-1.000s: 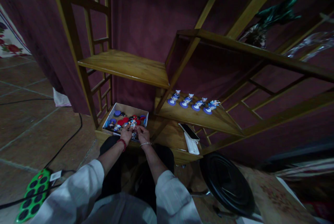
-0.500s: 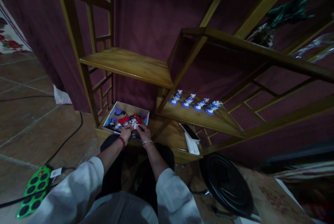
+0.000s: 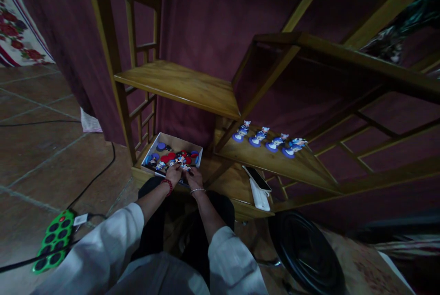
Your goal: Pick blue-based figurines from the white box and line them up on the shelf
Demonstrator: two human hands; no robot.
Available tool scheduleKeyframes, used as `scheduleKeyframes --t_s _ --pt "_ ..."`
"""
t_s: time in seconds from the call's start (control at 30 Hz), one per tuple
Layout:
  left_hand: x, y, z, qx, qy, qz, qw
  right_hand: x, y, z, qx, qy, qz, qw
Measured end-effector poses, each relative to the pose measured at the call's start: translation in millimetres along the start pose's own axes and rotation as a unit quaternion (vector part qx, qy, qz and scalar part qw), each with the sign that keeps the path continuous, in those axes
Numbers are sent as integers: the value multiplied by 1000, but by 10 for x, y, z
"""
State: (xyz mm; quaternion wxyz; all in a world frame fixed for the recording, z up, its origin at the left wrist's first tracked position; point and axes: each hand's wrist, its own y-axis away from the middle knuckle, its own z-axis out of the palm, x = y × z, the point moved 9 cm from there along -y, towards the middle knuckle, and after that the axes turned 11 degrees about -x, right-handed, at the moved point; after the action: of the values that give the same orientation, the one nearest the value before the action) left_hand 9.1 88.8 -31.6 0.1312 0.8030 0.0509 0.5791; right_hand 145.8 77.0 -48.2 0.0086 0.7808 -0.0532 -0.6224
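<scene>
A shallow cardboard box (image 3: pixel 158 138) holds small toy figurines with red, blue and purple round pieces. At its near edge, my left hand (image 3: pixel 173 175), below a red bead bracelet, has its fingers closed. My right hand (image 3: pixel 194 178), with a pale bracelet at the wrist, is closed just beside it. Between the fingertips of both hands is a small figurine (image 3: pixel 186 168), its lower part hidden by them. Several figurines (image 3: pixel 259 137) on purple round bases stand in a row on the low wooden shelf (image 3: pixel 237 152) to the right.
A phone (image 3: pixel 257 178) leans on a white object (image 3: pixel 260 198) on the lower board. Above the box juts a higher wooden shelf (image 3: pixel 182 85). A black round stool (image 3: pixel 305 251) stands at right. A green power strip (image 3: pixel 54 241) and cables lie on the floor at left.
The view has shifted, so the shelf and box appear slightly farther right. Both hands stay together at the box's near edge with the figurine, which sits a little lower between the fingers.
</scene>
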Motion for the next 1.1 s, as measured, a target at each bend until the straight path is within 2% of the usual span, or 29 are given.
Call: scheduleKeyframes --t_s 0.17,0.27,0.47,0.6,0.73,1.1 --pt "7 -30 -40 -9 -115 -10 993 -4 -2 -65 35 63 -18 997" --pt "0 -45 -77 -16 -162 -9 987 -7 21 -57 33 71 -17 997" --pt "-54 -120 -220 -10 -211 -16 977 46 72 -61 39 76 22 996" --pt "-141 -218 -292 -5 -219 -32 975 102 79 -58 38 73 30 996" --pt "-238 -319 -271 -30 -209 -50 976 168 70 -19 20 51 47 997" --pt "-282 -525 -265 -34 -148 -34 988 156 95 -3 18 -1 70 997"
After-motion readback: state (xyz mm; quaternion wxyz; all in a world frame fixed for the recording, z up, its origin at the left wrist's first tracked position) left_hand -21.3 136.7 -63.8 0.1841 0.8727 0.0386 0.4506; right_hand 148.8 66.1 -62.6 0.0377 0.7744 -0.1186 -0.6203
